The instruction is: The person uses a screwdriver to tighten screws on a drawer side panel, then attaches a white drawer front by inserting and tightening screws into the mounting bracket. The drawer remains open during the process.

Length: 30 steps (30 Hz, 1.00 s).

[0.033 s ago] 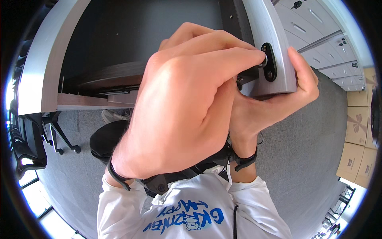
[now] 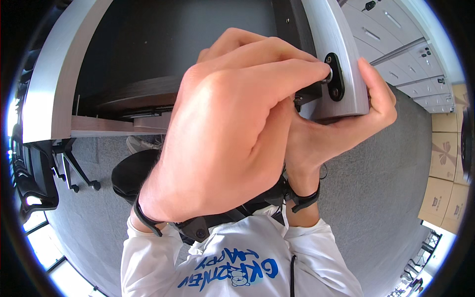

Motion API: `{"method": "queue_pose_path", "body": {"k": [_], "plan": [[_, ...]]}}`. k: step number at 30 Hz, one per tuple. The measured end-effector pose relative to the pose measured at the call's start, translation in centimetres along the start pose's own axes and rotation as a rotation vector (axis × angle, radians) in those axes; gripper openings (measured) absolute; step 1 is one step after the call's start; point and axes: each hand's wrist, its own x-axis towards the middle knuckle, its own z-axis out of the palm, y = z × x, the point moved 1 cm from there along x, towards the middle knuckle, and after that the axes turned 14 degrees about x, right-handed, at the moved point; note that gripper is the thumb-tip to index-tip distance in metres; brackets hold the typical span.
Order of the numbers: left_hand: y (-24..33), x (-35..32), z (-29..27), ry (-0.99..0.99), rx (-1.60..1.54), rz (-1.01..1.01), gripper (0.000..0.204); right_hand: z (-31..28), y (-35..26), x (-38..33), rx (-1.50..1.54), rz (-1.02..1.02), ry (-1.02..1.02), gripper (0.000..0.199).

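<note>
Pinching, as it seems, a small metal part [image 2: 327, 78] on the black oval plate [image 2: 338, 81], the left hand [image 2: 225, 126] works at the drawer front [image 2: 353, 79] of an open dark drawer [image 2: 131, 101]. The right hand [image 2: 321, 136] goes around the near end of this panel, with one digit on its outer face. In my judgement, the panel should be kept steady and the fingertips square to the plate. The left hand covers most of the metal part and the right hand's other fingers, so I cannot tell how firmly they clasp.
</note>
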Motion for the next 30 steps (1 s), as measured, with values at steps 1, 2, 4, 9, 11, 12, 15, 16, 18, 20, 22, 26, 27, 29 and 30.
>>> {"method": "queue_pose_path", "body": {"k": [1, 2, 4, 9, 11, 12, 15, 16, 18, 20, 22, 26, 27, 29, 30], "plan": [[0.2, 0.2, -0.1, 0.000, 0.001, 0.001, 0.039, 0.0, 0.0, 0.0, 0.006, 0.001, 0.000, 0.091], [0.6, 0.2, -0.1, -0.015, -0.001, -0.050, 0.040, 0.0, 0.0, 0.0, -0.013, -0.003, -0.008, 0.091], [1.5, 0.1, 0.1, -0.048, 0.064, -0.022, 0.041, -0.1, 0.0, 0.0, -0.031, -0.010, -0.015, 0.091], [-0.5, 0.6, 0.8, 0.058, -0.056, 0.091, 0.046, 0.0, 0.0, -0.2, -0.009, 0.004, 0.000, 0.088], [-1.1, 0.1, 0.4, -0.036, 0.032, 0.109, 0.048, 0.1, 0.0, -0.3, 0.011, 0.010, 0.017, 0.087], [-1.3, 0.0, 0.3, -0.077, 0.069, 0.103, 0.048, 0.1, 0.1, -0.3, 0.018, 0.012, 0.021, 0.087], [-0.4, -0.4, 0.4, -0.042, 0.042, 0.072, 0.050, 0.0, 0.2, -0.3, 0.032, 0.011, 0.020, 0.088], [-0.6, 0.2, 1.1, 0.049, -0.023, 0.115, 0.050, 0.0, 0.2, -0.2, 0.034, 0.007, 0.015, 0.089], [-0.3, 0.5, 1.2, 0.109, -0.104, 0.158, 0.050, -0.1, 0.2, -0.1, 0.018, -0.007, 0.001, 0.090], [0.4, 0.1, 0.5, 0.044, -0.102, 0.125, 0.048, -0.2, 0.2, 0.0, -0.022, -0.029, -0.006, 0.091], [0.6, -0.2, 0.2, -0.021, -0.036, 0.037, 0.047, -0.4, 0.1, 0.1, -0.062, -0.046, -0.017, 0.091], [0.7, -0.3, 0.0, -0.046, -0.019, -0.025, 0.043, -0.6, -0.1, 0.3, -0.126, -0.094, -0.075, 0.089], [0.7, -0.3, 0.0, -0.046, -0.027, -0.030, 0.042, -0.6, -0.1, 0.4, -0.130, -0.110, -0.086, 0.089], [0.7, -0.2, 0.1, -0.053, -0.035, -0.041, 0.040, -0.7, 0.0, 0.5, -0.118, -0.099, -0.071, 0.088], [0.8, -0.1, 0.1, -0.054, -0.038, -0.046, 0.039, -0.8, 0.0, 0.5, -0.108, -0.096, -0.076, 0.088]]}}
